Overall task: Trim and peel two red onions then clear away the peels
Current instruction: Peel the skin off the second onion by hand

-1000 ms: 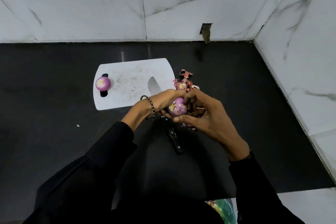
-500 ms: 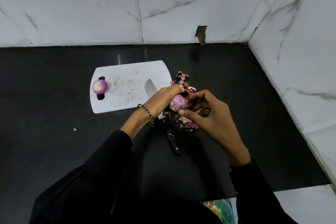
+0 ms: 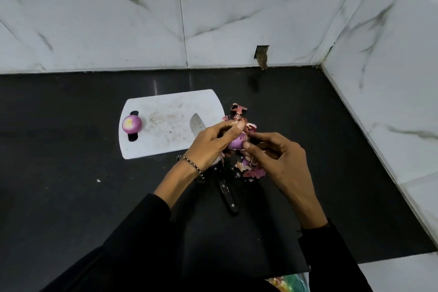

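A peeled red onion (image 3: pixel 131 124) rests on the left end of the white cutting board (image 3: pixel 166 125), over its handle slot. My left hand (image 3: pixel 211 142) grips a second red onion (image 3: pixel 237 142) just off the board's right edge. My right hand (image 3: pixel 277 156) has its thumb and fingertips pinched at that onion's skin. Loose peels (image 3: pixel 251 168) lie on the black counter under and behind my hands. A black-handled knife (image 3: pixel 225 189) lies partly under my left wrist, blade on the board.
The black counter (image 3: pixel 71 173) meets marble walls at the back and right; a wall corner sits at the far right. A small notch (image 3: pixel 262 55) is in the back wall. Something green and colourful (image 3: pixel 289 283) shows below the counter's front edge.
Both hands with the onion have shifted slightly away from me toward the peel pile. More peel pieces now lie on the counter beneath my right hand.
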